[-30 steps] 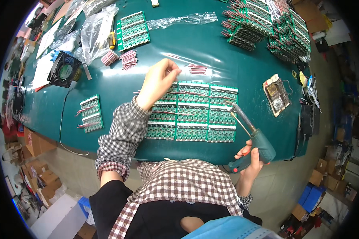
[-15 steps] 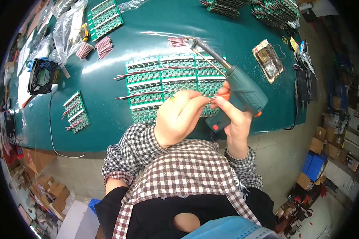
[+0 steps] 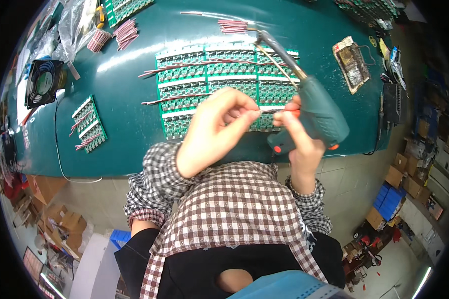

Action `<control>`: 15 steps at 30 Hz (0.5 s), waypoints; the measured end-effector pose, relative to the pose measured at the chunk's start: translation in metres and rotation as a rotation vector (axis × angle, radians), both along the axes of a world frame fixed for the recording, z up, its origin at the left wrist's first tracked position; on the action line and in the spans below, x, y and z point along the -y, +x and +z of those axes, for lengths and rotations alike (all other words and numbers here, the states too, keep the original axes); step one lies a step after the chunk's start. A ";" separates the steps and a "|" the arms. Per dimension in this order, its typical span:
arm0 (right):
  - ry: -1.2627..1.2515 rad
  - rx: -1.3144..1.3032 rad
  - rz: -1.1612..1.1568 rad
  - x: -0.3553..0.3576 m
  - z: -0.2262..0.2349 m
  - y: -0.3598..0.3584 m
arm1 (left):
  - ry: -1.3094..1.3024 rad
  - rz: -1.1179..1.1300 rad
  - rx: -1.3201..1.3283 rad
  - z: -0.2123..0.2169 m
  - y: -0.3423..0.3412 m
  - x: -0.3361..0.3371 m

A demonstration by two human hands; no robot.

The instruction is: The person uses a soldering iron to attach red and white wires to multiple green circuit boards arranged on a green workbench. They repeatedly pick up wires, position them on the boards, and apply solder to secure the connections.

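green circuit boards (image 3: 219,87) lay in a tiled panel on the teal work table (image 3: 129,124), with red-tipped wire leads (image 3: 167,68) poking out along their left edges.

in the head view, the right hand (image 3: 300,142) was wrapped around the grip of a teal soldering gun (image 3: 314,112), fingers closed on it, its long metal tip (image 3: 274,47) reaching out over the far boards. the left hand (image 3: 219,124) was raised close to it, thumb and forefinger pinched together on something thin at the gun's near side; it looked like solder wire, but it was too fine to tell for sure. both hands hovered above the near edge of the panel, not touching the boards.

more wire bundles (image 3: 115,36) lay at the far left, a small fan (image 3: 44,82) sat beside clear bags, a smaller board strip (image 3: 88,124) lay apart at the left, and a metal tip stand (image 3: 351,62) stood to the right.

as a judgement: with the left fingers so near the gun, a slip could bring them against hot metal, and the swinging tip could brush the boards or leads below.
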State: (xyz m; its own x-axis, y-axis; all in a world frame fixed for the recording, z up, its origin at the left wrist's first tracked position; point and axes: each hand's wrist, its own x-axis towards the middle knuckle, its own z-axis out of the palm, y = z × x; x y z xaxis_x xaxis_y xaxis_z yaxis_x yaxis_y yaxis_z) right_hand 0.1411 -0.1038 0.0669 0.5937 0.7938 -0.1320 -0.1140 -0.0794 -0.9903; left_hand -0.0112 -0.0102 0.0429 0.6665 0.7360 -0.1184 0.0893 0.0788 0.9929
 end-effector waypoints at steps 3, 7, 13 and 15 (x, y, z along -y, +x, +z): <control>0.018 -0.051 -0.037 0.024 -0.005 0.016 | -0.013 0.097 -0.086 -0.005 -0.028 -0.014; 0.050 -0.156 -0.050 0.047 -0.007 0.034 | 0.213 0.100 -0.259 0.002 -0.032 -0.029; 0.034 -0.131 -0.068 0.059 0.003 0.028 | 0.484 -0.005 -0.387 -0.020 0.002 -0.032; -0.019 -0.096 -0.081 0.064 0.006 0.025 | 0.558 0.000 -0.451 -0.031 0.006 -0.031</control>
